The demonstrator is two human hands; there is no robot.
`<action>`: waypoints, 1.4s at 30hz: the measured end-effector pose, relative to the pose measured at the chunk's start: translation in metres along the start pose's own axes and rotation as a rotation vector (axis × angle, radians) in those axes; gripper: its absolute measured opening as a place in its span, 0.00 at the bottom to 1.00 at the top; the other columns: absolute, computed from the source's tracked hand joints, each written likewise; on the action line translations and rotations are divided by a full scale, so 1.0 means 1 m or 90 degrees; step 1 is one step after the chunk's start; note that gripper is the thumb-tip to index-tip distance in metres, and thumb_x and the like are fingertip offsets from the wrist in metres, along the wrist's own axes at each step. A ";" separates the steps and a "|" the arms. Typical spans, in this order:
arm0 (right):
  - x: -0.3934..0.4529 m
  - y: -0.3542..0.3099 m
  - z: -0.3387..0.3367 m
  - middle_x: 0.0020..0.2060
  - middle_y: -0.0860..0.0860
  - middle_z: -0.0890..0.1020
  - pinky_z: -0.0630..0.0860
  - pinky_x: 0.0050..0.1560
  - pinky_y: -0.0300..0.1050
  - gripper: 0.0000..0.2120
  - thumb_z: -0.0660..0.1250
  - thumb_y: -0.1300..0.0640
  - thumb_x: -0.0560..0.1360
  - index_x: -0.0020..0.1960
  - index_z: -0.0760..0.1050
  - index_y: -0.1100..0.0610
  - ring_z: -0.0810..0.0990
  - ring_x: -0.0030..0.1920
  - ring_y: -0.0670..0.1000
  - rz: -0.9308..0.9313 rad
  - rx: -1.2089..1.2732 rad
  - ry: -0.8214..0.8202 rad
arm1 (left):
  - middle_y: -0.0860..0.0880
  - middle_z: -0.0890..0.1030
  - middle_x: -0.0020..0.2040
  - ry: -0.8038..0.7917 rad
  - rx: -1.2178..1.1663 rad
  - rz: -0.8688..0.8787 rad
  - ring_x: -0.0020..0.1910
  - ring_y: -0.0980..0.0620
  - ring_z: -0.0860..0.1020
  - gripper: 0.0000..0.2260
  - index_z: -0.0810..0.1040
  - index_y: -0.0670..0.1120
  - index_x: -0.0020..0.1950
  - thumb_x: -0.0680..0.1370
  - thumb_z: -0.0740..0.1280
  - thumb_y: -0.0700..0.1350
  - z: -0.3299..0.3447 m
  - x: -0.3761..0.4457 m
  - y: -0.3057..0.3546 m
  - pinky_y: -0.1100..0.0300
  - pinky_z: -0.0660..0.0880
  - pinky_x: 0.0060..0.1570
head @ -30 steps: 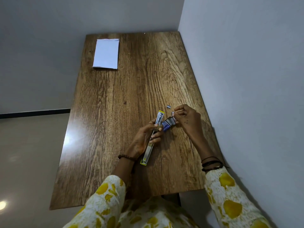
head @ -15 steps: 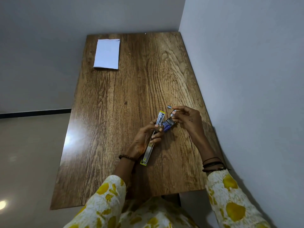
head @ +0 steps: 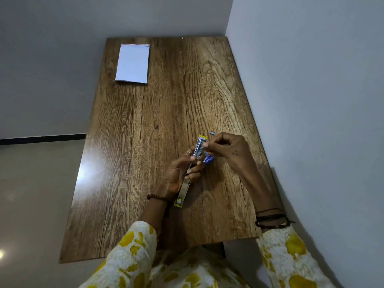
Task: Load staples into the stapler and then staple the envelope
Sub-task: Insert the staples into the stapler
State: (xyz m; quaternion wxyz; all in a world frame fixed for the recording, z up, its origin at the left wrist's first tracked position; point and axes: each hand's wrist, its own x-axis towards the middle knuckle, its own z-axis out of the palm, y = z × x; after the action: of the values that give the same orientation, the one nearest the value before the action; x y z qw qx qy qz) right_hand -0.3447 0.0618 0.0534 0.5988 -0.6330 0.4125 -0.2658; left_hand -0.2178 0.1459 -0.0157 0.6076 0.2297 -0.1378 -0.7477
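One stapler point(head: 191, 169) is gripped by the left hand point(head: 178, 173).
One envelope point(head: 133, 63) lies apart; right hand point(head: 226, 148) fingers point(head: 207, 145) pinched together, contents unclear.

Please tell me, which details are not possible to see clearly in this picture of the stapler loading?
- Head view: what the right hand pinches is too small to tell; its fingers cover it.
- The middle of the stapler is hidden by the left hand.
- Print on the blue staple box is too small to read.
- Whether the envelope is sealed cannot be told.
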 end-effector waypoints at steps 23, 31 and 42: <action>-0.008 -0.014 0.006 0.39 0.55 0.85 0.79 0.40 0.34 0.06 0.69 0.63 0.71 0.47 0.82 0.61 0.82 0.36 0.44 -0.116 -0.291 -0.075 | 0.50 0.76 0.31 0.012 -0.030 -0.033 0.20 0.61 0.66 0.27 0.72 0.45 0.56 0.59 0.76 0.43 0.002 -0.003 0.001 0.72 0.63 0.16; -0.004 -0.023 0.005 0.45 0.56 0.85 0.73 0.46 0.28 0.08 0.69 0.64 0.72 0.51 0.81 0.61 0.81 0.43 0.46 -0.183 -0.379 -0.111 | 0.50 0.75 0.32 0.000 -0.027 -0.034 0.21 0.61 0.66 0.27 0.73 0.47 0.57 0.60 0.76 0.43 0.002 -0.003 0.002 0.72 0.63 0.17; -0.003 -0.034 -0.001 0.41 0.54 0.84 0.74 0.43 0.28 0.05 0.69 0.63 0.71 0.47 0.81 0.59 0.81 0.41 0.44 -0.178 -0.378 -0.157 | 0.51 0.77 0.33 -0.036 -0.019 0.020 0.21 0.61 0.68 0.28 0.66 0.44 0.59 0.63 0.74 0.44 0.009 -0.013 0.005 0.72 0.63 0.17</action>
State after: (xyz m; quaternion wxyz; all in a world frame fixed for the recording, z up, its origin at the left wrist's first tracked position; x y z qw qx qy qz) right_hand -0.3401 0.0625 0.0869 0.3915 -0.8574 0.3055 -0.1354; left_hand -0.2166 0.1568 -0.0032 0.6182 0.1971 -0.1475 -0.7464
